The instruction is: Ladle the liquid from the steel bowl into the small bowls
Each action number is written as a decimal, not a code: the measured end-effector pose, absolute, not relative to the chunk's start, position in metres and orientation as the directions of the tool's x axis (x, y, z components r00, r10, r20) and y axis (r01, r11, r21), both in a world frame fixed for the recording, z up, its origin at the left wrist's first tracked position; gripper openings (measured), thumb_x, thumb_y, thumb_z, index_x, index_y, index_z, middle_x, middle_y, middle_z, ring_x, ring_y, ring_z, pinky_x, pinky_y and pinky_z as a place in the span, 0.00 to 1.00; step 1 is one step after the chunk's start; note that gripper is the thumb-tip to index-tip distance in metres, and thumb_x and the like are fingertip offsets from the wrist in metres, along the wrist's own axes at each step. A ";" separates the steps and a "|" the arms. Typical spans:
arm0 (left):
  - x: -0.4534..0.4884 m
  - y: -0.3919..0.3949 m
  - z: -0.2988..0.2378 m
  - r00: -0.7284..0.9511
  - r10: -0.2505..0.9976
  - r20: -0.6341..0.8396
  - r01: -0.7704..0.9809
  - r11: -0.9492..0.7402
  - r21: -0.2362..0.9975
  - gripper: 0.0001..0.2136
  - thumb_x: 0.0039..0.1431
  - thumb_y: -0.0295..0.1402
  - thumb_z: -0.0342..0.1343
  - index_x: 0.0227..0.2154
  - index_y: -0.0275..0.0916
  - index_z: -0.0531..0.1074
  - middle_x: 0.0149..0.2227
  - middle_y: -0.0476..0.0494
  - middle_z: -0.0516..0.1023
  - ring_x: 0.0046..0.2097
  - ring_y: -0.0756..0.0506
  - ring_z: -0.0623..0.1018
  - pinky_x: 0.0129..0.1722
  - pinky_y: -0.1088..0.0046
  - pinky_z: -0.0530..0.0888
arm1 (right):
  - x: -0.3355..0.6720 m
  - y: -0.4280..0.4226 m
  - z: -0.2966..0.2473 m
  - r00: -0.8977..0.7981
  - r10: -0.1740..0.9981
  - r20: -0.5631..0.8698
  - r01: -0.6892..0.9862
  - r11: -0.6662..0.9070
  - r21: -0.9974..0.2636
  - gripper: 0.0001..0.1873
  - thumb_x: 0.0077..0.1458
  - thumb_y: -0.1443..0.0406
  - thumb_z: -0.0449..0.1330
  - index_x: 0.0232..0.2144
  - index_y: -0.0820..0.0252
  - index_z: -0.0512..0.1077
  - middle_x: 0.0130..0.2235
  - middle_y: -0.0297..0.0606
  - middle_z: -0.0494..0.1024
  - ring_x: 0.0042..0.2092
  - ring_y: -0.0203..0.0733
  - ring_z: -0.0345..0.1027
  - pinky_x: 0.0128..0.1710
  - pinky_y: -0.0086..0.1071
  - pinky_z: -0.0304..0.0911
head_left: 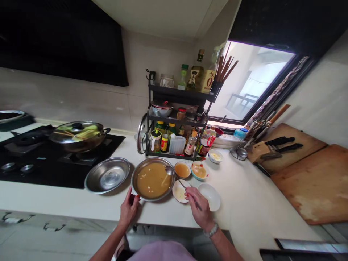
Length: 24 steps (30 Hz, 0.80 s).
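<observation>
A round metal basin (152, 179) filled with brownish liquid and a few pale bits stands on the counter. My left hand (129, 208) is at its lower left edge, thumb and fingers closed around the rim. My right hand (199, 206) grips the handle of a metal ladle (170, 170), whose bowl is at the basin's right side, over the liquid. Beneath the ladle handle sits a small dish (179, 192) with a little liquid. A white bowl (213, 197) is beside my right hand. Beyond are a small bowl of brown liquid (182, 169) and a patterned bowl (199, 171).
An oval metal basin (108, 175) stands left, near the stove (62, 165) with a lidded pan (78, 136). Behind is a black rack (176, 117) of bottles and jars. A bowl of pale pieces (215, 156), knife block (259, 151) and cutting boards (312, 181) are right.
</observation>
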State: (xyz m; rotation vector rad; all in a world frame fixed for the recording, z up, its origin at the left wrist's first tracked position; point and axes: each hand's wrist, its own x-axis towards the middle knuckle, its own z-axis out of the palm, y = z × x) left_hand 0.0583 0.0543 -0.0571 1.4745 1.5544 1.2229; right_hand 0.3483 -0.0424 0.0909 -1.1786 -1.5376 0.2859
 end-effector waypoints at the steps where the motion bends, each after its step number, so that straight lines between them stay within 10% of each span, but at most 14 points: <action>1: 0.058 0.055 -0.059 -0.143 0.980 0.136 0.362 -0.076 0.929 0.34 0.54 0.51 0.50 0.60 0.34 0.61 0.21 0.54 0.73 0.23 0.47 0.73 0.30 0.70 0.72 | 0.352 -0.044 0.092 0.081 0.756 0.649 0.560 0.504 -0.657 0.11 0.61 0.65 0.54 0.41 0.55 0.76 0.41 0.43 0.80 0.42 0.44 0.76 0.41 0.36 0.73; 9: 0.058 0.055 -0.059 -0.144 0.983 0.117 0.347 -0.061 0.936 0.36 0.54 0.51 0.50 0.61 0.34 0.59 0.21 0.54 0.74 0.22 0.47 0.72 0.29 0.70 0.71 | 0.426 -0.040 0.086 0.472 0.691 0.547 0.617 0.184 -0.765 0.12 0.59 0.58 0.55 0.36 0.58 0.73 0.31 0.39 0.79 0.30 0.43 0.77 0.32 0.35 0.73; 16: 0.058 0.055 -0.058 -0.156 0.982 0.105 0.349 -0.045 0.936 0.37 0.52 0.53 0.50 0.61 0.32 0.60 0.21 0.53 0.75 0.22 0.47 0.73 0.30 0.69 0.72 | 0.448 -0.034 0.056 0.716 0.650 0.255 0.319 0.021 -0.948 0.20 0.47 0.49 0.61 0.32 0.60 0.74 0.24 0.39 0.79 0.28 0.47 0.77 0.32 0.38 0.73; 24: 0.058 0.055 -0.055 -0.148 0.981 0.127 0.377 -0.063 0.924 0.36 0.53 0.52 0.49 0.60 0.34 0.60 0.20 0.53 0.75 0.22 0.46 0.74 0.30 0.69 0.73 | 0.459 -0.026 0.063 0.908 0.418 -0.028 -0.141 0.242 -0.960 0.17 0.34 0.59 0.70 0.25 0.65 0.74 0.23 0.34 0.78 0.23 0.40 0.75 0.27 0.30 0.74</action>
